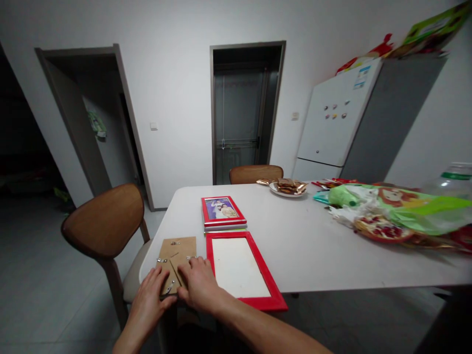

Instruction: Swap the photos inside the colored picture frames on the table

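Loosely half-open, left hand (149, 295) and right hand (199, 284) touch brown board (179, 259).

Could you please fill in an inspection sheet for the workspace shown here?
Surface: white table, pale and smooth-looking.
Job's things: brown backing board with metal clips, at the table's near left; red frame around a white panel, to its right; red-framed photo farther back.
Clutter: plate of wrapped packets; cut pomegranate and green plastic bag at right.
Hands: left hand and right hand both touch the board; how firmly, cannot tell.
Cables: nothing seen.
Surroundings: wooden-backed chair at left, another chair at the far side; fridge behind, right; two doorways.
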A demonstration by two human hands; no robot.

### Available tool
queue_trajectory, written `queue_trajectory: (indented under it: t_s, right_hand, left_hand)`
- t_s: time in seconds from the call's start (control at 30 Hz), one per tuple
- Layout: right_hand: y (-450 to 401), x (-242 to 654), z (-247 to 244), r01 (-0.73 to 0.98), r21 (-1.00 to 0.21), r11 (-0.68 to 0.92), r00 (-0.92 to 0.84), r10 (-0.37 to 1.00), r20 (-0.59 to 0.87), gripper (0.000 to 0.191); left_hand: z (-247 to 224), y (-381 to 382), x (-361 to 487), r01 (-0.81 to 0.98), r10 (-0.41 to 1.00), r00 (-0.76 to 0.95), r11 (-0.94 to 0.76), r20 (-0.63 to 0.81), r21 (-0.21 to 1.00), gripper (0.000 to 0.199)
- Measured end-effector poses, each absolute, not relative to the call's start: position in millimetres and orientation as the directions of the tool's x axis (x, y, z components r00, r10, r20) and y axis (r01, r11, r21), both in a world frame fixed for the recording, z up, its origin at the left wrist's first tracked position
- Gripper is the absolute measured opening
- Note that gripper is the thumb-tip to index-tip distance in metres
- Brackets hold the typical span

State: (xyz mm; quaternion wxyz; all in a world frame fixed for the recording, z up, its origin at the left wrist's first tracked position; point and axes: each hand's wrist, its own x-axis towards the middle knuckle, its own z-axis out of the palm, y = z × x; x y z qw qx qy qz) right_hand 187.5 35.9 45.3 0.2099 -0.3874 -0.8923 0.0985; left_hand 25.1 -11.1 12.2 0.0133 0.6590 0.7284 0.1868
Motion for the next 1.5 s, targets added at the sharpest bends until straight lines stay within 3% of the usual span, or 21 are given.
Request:
queue_trajectory:
  t_s: [0.23, 0.4, 0.63, 1.0, 1.23, 1.5]
  right_hand:
    - [37.9, 233.9, 72.5, 0.548, -0.481, 0.685, -0.553, 0.727, 0.407, 0.039]
    - [40.2, 300.8, 74.3, 0.593, -0.505, 0.627, -0.523, 0.777, 0.350, 0.035]
    - [43.4, 356.1, 55.3, 0.697, -0.458, 0.552, -0.494, 0.833, 0.251, 0.038]
    - [48.0, 347.3, 38.2, 0.763, -0.302, 0.571, -0.488, 0.816, 0.310, 0.036]
    - [50.3, 344.0, 38.3, 0.766, -0.304, 0.567, -0.482, 0.819, 0.312, 0.030]
    - [85.3, 328.4, 51.9, 0.827, -0.291, 0.481, -0.416, 0.872, 0.259, 0.025]
  left_hand:
    - [39.4, -14.4, 55.4, 0.915, 0.919, -0.063, -0.102, 0.388, 0.389, 0.046]
    - [51.6, -10.5, 114.4, 0.868, 0.938, 0.088, -0.237, 0.335, 0.436, 0.044]
    - [47.1, -3.4, 165.0, 0.836, 0.951, 0.196, -0.289, 0.239, 0.467, 0.046]
    - [48.4, 0.8, 162.1, 0.857, 0.962, 0.208, -0.265, 0.174, 0.441, 0.042]
    - [39.5, -6.5, 165.2, 0.814, 0.951, 0.252, -0.308, 0.179, 0.493, 0.049]
    - [44.1, -9.1, 167.1, 0.789, 0.951, 0.251, -0.310, 0.183, 0.531, 0.040]
